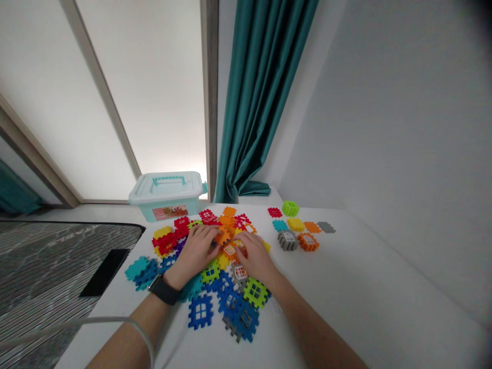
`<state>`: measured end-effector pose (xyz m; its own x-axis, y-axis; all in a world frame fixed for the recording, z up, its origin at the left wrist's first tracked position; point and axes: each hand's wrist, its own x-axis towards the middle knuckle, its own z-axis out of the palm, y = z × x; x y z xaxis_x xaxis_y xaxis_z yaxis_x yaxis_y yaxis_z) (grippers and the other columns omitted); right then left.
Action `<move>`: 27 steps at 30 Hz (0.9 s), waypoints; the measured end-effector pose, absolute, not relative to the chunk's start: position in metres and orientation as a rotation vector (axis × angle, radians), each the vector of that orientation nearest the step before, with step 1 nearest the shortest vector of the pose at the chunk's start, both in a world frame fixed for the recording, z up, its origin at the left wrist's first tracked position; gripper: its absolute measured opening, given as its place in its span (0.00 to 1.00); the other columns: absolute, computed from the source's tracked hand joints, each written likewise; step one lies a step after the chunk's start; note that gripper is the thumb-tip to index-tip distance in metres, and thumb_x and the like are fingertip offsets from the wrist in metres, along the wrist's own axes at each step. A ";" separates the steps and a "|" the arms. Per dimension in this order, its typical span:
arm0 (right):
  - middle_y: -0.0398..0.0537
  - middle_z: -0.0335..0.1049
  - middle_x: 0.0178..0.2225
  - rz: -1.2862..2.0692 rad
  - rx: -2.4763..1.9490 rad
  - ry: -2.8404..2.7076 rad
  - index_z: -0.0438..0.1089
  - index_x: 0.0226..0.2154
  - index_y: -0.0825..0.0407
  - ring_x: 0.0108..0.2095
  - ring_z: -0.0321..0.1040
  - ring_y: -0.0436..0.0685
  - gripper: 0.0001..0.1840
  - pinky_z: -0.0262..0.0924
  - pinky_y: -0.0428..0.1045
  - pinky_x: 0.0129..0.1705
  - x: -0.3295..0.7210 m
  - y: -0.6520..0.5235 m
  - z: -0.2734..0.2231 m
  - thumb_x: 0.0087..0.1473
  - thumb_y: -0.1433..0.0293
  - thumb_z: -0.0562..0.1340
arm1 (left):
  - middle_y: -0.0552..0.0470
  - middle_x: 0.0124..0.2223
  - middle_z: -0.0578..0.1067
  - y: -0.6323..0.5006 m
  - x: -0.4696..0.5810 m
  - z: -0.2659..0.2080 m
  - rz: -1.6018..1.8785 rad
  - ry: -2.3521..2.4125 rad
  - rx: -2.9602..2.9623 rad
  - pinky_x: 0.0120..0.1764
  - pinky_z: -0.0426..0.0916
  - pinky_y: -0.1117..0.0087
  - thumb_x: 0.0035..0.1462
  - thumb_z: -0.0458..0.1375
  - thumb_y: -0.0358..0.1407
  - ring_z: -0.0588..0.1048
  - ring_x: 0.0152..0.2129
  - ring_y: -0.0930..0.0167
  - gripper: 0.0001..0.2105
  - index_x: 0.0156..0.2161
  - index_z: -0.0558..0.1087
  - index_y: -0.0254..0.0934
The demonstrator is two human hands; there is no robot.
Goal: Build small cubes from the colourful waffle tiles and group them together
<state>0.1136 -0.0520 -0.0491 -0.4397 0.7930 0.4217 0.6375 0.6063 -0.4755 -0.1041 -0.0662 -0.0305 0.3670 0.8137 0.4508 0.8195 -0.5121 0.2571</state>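
Note:
A heap of colourful interlocking plastic tiles with notched edges lies on a white table, some with window cut-outs. My left hand, with a dark watch on its wrist, reaches into the heap from the left. Its thumb and fingers close on the edge of an orange tile. From the right, my right hand curls its fingers over the orange tiles, by one with a white window. Parts of its grip are hidden. Nearer me are a lime green window tile and a blue window tile.
Stacks of tiles stand apart on the right, among them a grey stack and an orange stack. A lidded pale turquoise box is at the back left. A white cable crosses the lower left. Beyond hangs a green curtain.

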 end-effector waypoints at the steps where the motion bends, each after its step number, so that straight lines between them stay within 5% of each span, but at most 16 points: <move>1: 0.52 0.71 0.48 0.330 -1.106 -2.185 0.68 0.48 0.48 0.51 0.67 0.61 0.16 0.62 0.59 0.55 0.114 -0.053 -0.048 0.58 0.77 0.58 | 0.45 0.54 0.76 -0.067 -0.104 -0.031 -0.908 -1.520 -2.618 0.58 0.62 0.49 0.60 0.59 0.31 0.71 0.53 0.59 0.12 0.49 0.69 0.40; 6: 0.53 0.69 0.52 0.356 -0.960 -2.127 0.64 0.55 0.47 0.54 0.66 0.61 0.21 0.62 0.60 0.58 0.115 -0.057 -0.042 0.60 0.75 0.56 | 0.43 0.56 0.73 -0.072 -0.101 -0.025 -1.249 -1.430 -2.745 0.58 0.66 0.53 0.59 0.57 0.29 0.71 0.55 0.60 0.16 0.52 0.67 0.40; 16: 0.52 0.70 0.46 0.357 -0.854 -2.014 0.71 0.47 0.46 0.49 0.69 0.59 0.13 0.67 0.55 0.53 0.116 -0.062 -0.037 0.65 0.70 0.54 | 0.46 0.47 0.73 -0.082 -0.095 -0.010 -1.534 -1.420 -2.754 0.53 0.69 0.60 0.64 0.55 0.33 0.72 0.47 0.65 0.03 0.37 0.70 0.39; 27: 0.50 0.77 0.41 0.711 -0.999 -1.694 0.76 0.42 0.49 0.43 0.73 0.59 0.11 0.68 0.55 0.49 0.105 -0.068 -0.028 0.60 0.68 0.58 | 0.50 0.37 0.76 -0.080 -0.090 -0.024 -1.671 -1.663 -2.810 0.39 0.73 0.66 0.68 0.51 0.37 0.76 0.33 0.68 0.10 0.50 0.70 0.38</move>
<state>0.1049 -0.0680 -0.0277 -0.1552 0.8746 0.4593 0.2845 0.4848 -0.8271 -0.0904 -0.0801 -0.0241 0.2295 0.8766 0.4230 0.4190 -0.4813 0.7699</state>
